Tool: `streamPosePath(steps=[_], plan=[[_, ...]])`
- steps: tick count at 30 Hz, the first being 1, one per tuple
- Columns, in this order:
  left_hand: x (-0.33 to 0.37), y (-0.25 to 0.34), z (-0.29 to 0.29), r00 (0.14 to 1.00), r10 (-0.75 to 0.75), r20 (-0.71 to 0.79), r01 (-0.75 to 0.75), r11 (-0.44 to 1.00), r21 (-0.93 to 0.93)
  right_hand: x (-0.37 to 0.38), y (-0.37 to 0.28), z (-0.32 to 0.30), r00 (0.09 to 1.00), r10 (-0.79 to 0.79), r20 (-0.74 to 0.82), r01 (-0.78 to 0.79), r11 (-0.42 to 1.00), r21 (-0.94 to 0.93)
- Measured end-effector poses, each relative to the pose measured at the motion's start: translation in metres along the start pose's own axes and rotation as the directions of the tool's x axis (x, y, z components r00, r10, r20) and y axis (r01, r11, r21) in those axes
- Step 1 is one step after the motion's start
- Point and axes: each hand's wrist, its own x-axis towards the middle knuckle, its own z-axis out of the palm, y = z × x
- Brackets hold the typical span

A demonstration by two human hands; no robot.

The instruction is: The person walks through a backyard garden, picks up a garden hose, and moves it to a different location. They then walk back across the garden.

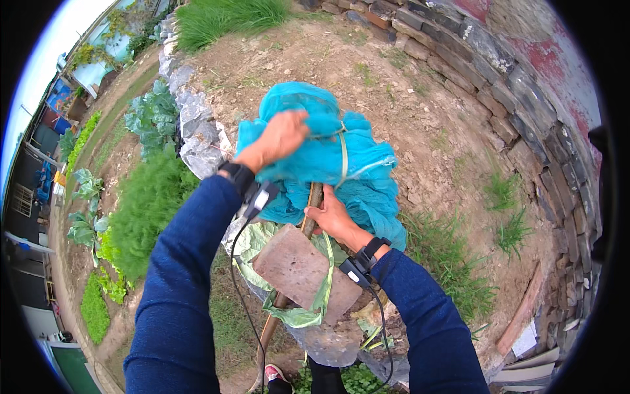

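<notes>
Much blue netting (321, 159) lies under blurred left fingers (299, 119), grip unclear, and beside right fingers (315, 214) closed round a stick (315, 196).

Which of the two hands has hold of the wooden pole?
The right hand: it grips the wooden pole just below the blue netting. The left hand, blurred, is over the netting instead.
</notes>
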Motion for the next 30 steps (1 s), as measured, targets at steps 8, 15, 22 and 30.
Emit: streamPosePath(steps=[8, 15, 22, 30], plan=[[-0.03, -0.029, -0.01, 0.905, -0.408, -0.117, 0.389, 0.908, -0.156, 0.002, 0.004, 0.005, 0.999, 0.028, 0.016, -0.028, 1.0, 0.008], [0.006, -0.042, 0.024, 0.993, 0.098, 0.063, -0.115, 0.903, 0.413, 0.0, 0.011, 0.006, 0.999, -0.052, 0.01, 0.049, 0.983, 0.175], [0.03, -0.074, 0.045, 0.926, -0.35, 0.138, 0.345, 0.937, 0.06, 0.002, 0.023, 0.003, 0.989, -0.146, 0.008, 0.142, 0.974, 0.174], [0.049, -0.072, 0.033, 0.774, -0.484, 0.408, 0.551, 0.832, -0.058, 0.005, 0.025, -0.001, 0.986, -0.161, 0.041, 0.149, 0.968, 0.201]])
